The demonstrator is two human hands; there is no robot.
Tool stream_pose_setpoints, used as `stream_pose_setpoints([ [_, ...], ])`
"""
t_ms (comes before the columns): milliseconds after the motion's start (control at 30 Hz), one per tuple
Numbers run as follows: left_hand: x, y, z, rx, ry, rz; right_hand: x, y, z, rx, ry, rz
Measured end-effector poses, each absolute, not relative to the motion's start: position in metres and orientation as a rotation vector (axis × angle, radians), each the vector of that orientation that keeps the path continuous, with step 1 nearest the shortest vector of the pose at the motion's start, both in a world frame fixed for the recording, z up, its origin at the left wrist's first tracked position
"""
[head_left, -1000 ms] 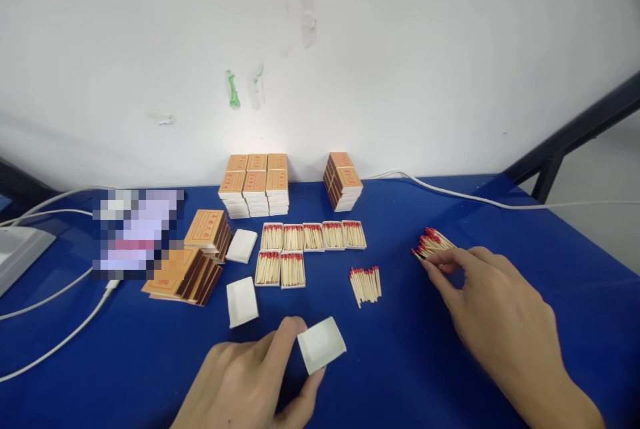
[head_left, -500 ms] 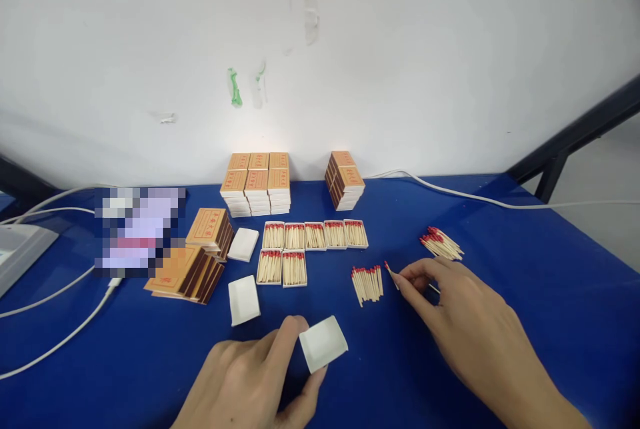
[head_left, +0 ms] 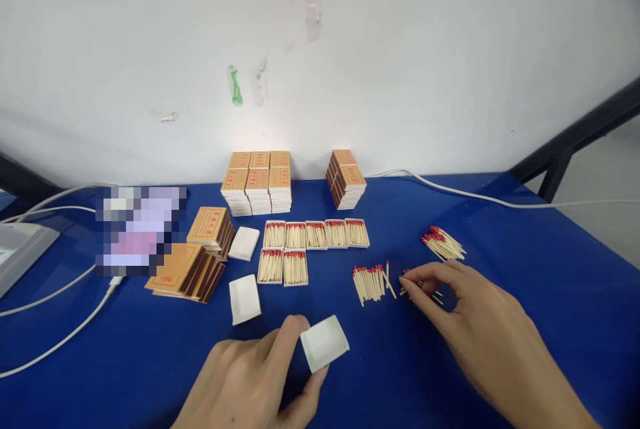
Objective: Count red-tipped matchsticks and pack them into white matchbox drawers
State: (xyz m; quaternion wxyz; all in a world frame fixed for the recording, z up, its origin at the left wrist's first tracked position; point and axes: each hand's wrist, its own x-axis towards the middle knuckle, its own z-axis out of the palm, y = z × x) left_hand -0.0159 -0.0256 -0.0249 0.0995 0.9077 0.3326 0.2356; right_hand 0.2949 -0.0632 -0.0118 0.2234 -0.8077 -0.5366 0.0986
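Note:
My left hand (head_left: 250, 372) grips an empty white matchbox tray (head_left: 325, 344), tilted above the blue table. The thumb and index finger of my right hand (head_left: 465, 322) are pinched together at a few matches (head_left: 406, 273), mostly hidden under the fingers. Just left of these fingertips lies a row of red-headed matches (head_left: 370, 284), with one match (head_left: 389, 280) slanting at its right end. Beyond my right hand is a loose pile of matches (head_left: 444, 244). Several trays filled with matches (head_left: 295, 268) sit side by side in two rows at the middle.
Two empty white trays (head_left: 245, 299) lie left of the filled ones. Orange matchbox sleeves (head_left: 175, 270) are piled at the left, beside a blurred phone (head_left: 145, 222) with cables. Stacked matchboxes (head_left: 257, 182) and a smaller stack (head_left: 346, 179) stand near the white wall (head_left: 400, 49).
My right hand has let go of one match, which now lies at the right end of the row. The hand has moved slightly right to other matches. My left hand keeps its tray.

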Motion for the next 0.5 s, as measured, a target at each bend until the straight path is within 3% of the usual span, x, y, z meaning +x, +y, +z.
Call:
stream_pose_setpoints([
  [500,-0.017,-0.027,-0.026,2.685,0.989,0.680,0.285,-0.059,-0.007,-2.156,-1.557,0.315],
])
